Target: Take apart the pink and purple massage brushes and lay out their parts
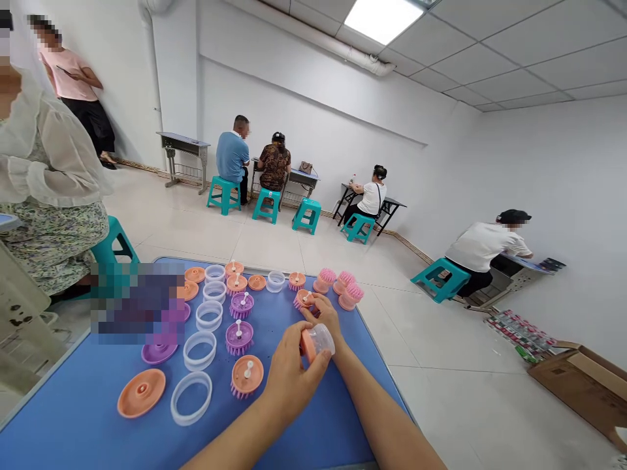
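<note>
My left hand is closed around an orange cap fitted with a clear plastic ring, held tilted above the table. Beyond it, my right hand has its fingers on an orange brush head with a white stem, bristles down. To the left stands a column of brush heads, among them a purple one and an orange one. Alongside run several clear rings and a column of orange and purple caps. Pink-bristled assembled brushes stand at the far right corner.
All the parts lie on a blue table. A blurred dark patch covers its left edge. A person in a floral skirt sits close on the left. Other people sit at desks by the walls. A cardboard box and bottle packs lie right.
</note>
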